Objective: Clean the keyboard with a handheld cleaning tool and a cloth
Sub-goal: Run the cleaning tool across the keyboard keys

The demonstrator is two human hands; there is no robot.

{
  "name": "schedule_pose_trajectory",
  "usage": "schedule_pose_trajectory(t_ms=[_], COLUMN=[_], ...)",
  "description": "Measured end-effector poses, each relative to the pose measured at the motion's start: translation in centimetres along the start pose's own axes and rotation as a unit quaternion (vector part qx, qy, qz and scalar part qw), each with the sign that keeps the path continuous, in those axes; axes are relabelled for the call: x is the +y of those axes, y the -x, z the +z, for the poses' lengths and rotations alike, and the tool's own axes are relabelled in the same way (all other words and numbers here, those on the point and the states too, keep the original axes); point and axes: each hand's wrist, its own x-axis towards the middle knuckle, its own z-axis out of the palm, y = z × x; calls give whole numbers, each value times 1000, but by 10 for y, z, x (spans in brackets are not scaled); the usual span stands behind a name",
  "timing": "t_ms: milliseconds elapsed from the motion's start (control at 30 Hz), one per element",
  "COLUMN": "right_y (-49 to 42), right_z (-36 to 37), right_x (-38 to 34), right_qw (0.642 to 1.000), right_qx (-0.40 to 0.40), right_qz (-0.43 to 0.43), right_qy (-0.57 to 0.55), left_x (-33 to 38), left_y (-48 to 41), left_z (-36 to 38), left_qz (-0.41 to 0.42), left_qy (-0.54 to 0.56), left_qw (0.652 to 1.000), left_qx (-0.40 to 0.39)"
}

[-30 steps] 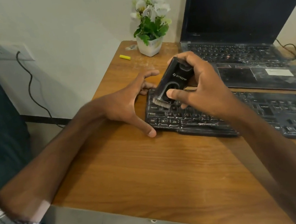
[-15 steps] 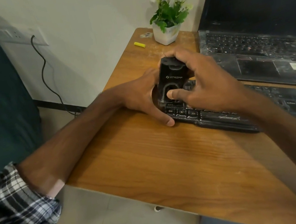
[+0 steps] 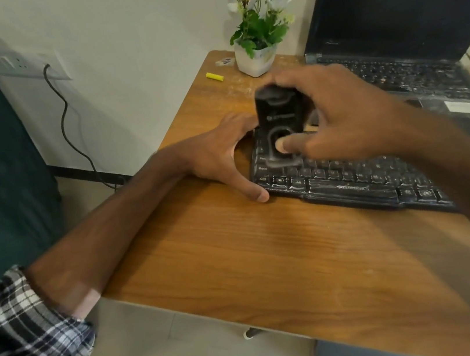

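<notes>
The cleaning tool point(image 3: 278, 116) is standing more upright than half a second ago, its lower end working the left keys of the keyboard point(image 3: 350, 182), so brushing is seemingly progressing. The right hand point(image 3: 350, 118) is gripping it; the left hand point(image 3: 218, 156), fingers spread, is bracing the keyboard's edge.

Wooden table point(image 3: 239, 253)
On it: black keyboard point(image 3: 350, 182), open laptop point(image 3: 395, 74), white flower pot point(image 3: 254, 60), small yellow stick point(image 3: 214, 76).

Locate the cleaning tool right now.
Head view, centre: the black cleaning tool stands upright over the left end of the keyboard, gripped by the right hand, with the left hand resting against that end just to its left.
</notes>
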Motion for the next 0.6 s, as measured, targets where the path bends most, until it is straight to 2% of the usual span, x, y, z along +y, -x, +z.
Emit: schedule_pose_trajectory(t_ms=[100,233,600], right_y=[-8,-7,19], right_z=[16,34,12], right_x=[-10,-7,19], right_qw=[997,999,997], right_qx=[62,39,-4], right_qz=[-5,-15,28], right_qy=[-49,-35,-73], left_x=[-4,-6,2], left_y=[-3,-5,1], left_z=[3,6,1], left_qz=[-14,4,-16], left_qy=[29,57,-9], left_qw=[999,998,1000], left_qx=[-7,-4,-11])
